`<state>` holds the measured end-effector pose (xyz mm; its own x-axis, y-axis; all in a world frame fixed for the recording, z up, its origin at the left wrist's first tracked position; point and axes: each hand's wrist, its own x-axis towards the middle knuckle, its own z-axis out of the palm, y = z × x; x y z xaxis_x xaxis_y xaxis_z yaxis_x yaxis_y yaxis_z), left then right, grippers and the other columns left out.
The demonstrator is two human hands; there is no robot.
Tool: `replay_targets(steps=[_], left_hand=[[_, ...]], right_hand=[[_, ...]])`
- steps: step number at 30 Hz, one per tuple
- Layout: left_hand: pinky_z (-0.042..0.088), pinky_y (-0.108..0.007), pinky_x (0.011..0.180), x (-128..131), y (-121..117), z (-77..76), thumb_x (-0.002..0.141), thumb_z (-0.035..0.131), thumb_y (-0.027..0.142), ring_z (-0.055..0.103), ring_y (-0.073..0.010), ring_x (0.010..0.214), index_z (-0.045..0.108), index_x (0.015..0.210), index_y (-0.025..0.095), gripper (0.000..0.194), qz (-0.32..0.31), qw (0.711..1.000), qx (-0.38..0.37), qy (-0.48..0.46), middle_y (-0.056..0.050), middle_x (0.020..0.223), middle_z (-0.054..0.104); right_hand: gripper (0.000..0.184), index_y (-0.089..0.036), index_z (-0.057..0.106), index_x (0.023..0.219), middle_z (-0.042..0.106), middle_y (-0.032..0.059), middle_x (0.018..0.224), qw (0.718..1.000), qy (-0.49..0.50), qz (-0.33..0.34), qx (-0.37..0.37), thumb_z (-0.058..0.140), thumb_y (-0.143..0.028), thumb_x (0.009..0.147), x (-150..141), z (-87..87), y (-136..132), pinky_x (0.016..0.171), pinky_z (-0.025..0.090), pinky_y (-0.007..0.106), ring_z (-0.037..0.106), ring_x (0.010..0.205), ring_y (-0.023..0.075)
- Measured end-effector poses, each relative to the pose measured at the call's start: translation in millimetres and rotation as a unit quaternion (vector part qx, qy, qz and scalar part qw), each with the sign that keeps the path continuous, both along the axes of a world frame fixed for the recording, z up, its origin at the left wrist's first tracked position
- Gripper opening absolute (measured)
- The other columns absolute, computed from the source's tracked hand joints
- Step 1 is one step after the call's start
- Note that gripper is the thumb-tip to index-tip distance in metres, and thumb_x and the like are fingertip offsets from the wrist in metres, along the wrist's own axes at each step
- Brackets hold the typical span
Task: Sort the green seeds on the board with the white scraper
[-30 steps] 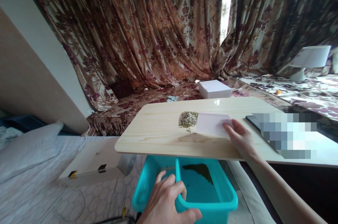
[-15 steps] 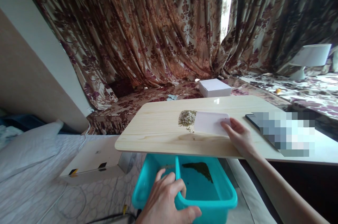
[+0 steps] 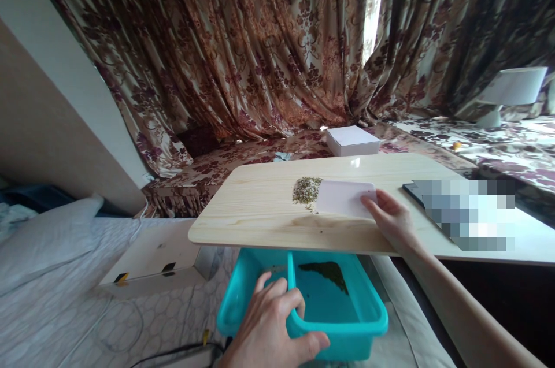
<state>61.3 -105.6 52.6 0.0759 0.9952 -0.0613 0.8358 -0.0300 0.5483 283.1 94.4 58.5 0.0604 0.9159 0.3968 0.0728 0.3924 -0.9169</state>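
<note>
My right hand [image 3: 392, 215] pinches the right end of a thin white card [image 3: 342, 197], thumb on top. The card lies low over the pale wooden tabletop [image 3: 247, 200], its left edge against a small heap of mixed green and whitish grains [image 3: 307, 190]. A few grains are scattered just in front of the heap. Below the table edge, my left hand [image 3: 277, 316] is curled over the front rim and divider of a turquoise two-compartment bin [image 3: 377, 322], thumb outside. Dark green grains [image 3: 329, 277] lie in the bin's right compartment; fingers partly hide the left one.
A dark-edged tablet-like device [image 3: 416, 194], its screen blurred out, lies right of my right hand. Behind the table stands a white box [image 3: 353, 141]. A long white carton [image 3: 151, 258] and cables [image 3: 177, 349] are on the bed at left. A lamp [image 3: 515, 88] stands far right.
The view has tilted slightly, so the scene sits a little higher. The card, grain heap and both hands look almost unchanged relative to the table and bin.
</note>
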Motion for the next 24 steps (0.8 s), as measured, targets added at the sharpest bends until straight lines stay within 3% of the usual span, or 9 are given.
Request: replay_targets(steps=[18,24], left_hand=[[0.026,-0.047,0.11,-0.2,-2.3,3.3,0.07,0.068,0.052,0.053,-0.0219,0.1,0.054,0.076,0.024,0.031,0.003,1.0,-0.006,0.029,0.003,0.083,0.051],[0.023,-0.047,0.112,0.6,-2.6,3.8,0.07,0.068,0.052,0.052,-0.022,0.101,0.054,0.076,0.024,0.032,0.009,1.0,-0.011,0.022,0.003,0.082,0.05]], right_hand=[[0.023,-0.023,0.067,0.079,0.072,0.0011,0.075,0.999,-0.001,0.032,-0.007,0.071,-0.043,0.068,0.6,-3.0,2.3,0.06,0.051,0.027,0.065,0.068,0.0185],[0.023,-0.023,0.068,0.081,0.073,0.0013,0.075,0.999,0.0,0.043,-0.011,0.071,-0.042,0.069,-2.0,2.8,-1.8,0.065,0.053,0.03,0.066,0.071,0.0195]])
